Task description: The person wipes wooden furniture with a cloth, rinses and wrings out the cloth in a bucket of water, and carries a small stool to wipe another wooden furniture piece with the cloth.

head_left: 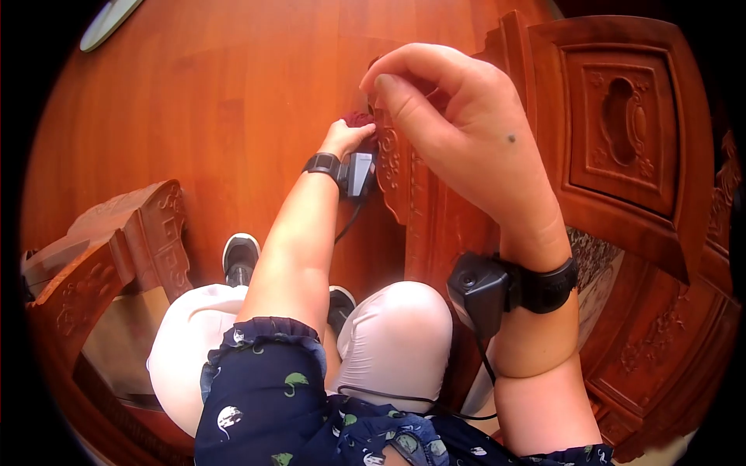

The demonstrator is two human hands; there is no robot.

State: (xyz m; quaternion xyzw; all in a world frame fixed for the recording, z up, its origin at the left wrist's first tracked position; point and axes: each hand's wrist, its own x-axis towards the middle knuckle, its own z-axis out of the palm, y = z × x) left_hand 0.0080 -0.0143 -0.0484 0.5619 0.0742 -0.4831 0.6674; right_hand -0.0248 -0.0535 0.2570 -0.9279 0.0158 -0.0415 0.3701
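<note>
My left hand (347, 138) reaches low beside the carved wooden furniture. It grips a dark red cloth (359, 119) against the carved edge (388, 167), with some of its fingers hidden. Nearer the camera, my right hand (447, 97) is raised over the furniture, its fingers curled and the thumb close to the index finger. What lies inside that curl, if anything, is hidden. A black device (478, 291) is strapped to the right wrist, and a grey and black one (359, 175) to the left.
A carved wooden panel (622, 116) stands at the right. Another carved wooden piece (148, 233) is at the left, above a wooden floor (210, 101). My bent knees and dark shoes are below. Black cables run from the wrist devices. A pale rounded object (109, 23) shows at the upper left.
</note>
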